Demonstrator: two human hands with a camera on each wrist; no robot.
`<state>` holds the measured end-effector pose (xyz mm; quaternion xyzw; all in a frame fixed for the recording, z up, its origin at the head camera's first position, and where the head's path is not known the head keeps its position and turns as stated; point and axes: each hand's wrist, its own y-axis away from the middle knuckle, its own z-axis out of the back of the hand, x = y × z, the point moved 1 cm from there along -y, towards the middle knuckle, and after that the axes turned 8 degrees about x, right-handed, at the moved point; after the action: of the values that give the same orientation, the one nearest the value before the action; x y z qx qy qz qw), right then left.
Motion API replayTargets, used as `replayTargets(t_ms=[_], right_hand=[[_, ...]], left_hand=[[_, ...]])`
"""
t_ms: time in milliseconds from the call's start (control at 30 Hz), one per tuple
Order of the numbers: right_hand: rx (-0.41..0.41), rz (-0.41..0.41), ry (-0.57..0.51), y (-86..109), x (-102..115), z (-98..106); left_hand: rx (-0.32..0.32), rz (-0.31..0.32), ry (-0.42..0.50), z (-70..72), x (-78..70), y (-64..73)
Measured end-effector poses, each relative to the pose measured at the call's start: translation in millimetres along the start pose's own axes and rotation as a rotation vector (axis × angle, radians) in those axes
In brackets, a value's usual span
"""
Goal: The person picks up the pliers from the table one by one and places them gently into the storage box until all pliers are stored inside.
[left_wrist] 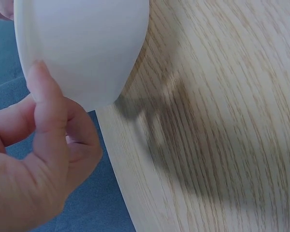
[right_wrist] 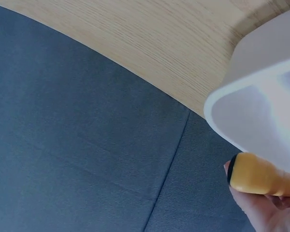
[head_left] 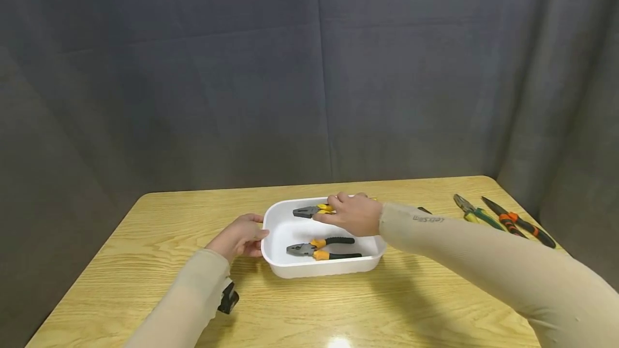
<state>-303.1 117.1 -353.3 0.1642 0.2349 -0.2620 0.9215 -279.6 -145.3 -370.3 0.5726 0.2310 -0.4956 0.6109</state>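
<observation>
A white plastic basin (head_left: 326, 269) stands in the middle of the table. At its left end my left hand (head_left: 242, 236) pinches the rim, and the left wrist view shows the thumb (left_wrist: 47, 96) against the white wall. Over the far side of the basin, my right hand (head_left: 355, 214) holds combination pliers (head_left: 306, 212) with yellow handles, their grey nose turned left. One yellow handle (right_wrist: 261, 175) shows in the right wrist view, close to the basin's rim. A second pair of pliers (head_left: 321, 248), with orange and black handles, lies on the basin floor.
On the right of the wooden table (head_left: 184, 219) lie pliers with green handles (head_left: 476, 212) and long-nose pliers with orange and black handles (head_left: 519, 222). A dark tip (head_left: 424, 210) shows behind the right sleeve. A grey curtain (head_left: 242, 95) hangs behind the table.
</observation>
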Motion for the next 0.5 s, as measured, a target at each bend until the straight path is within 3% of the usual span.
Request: replayTargets(t_ms=[267, 500], right_hand=[[0.030, 0.040, 0.041, -13.4, 6.1, -3.8], [0.031, 0.118, 0.150, -22.5, 7.4, -9.0]], left_hand=[[-0.016, 0.011, -0.012, -0.7, -1.5, 2.8], [-0.014, 0.016, 0.000, -0.5, -0.8, 2.7]])
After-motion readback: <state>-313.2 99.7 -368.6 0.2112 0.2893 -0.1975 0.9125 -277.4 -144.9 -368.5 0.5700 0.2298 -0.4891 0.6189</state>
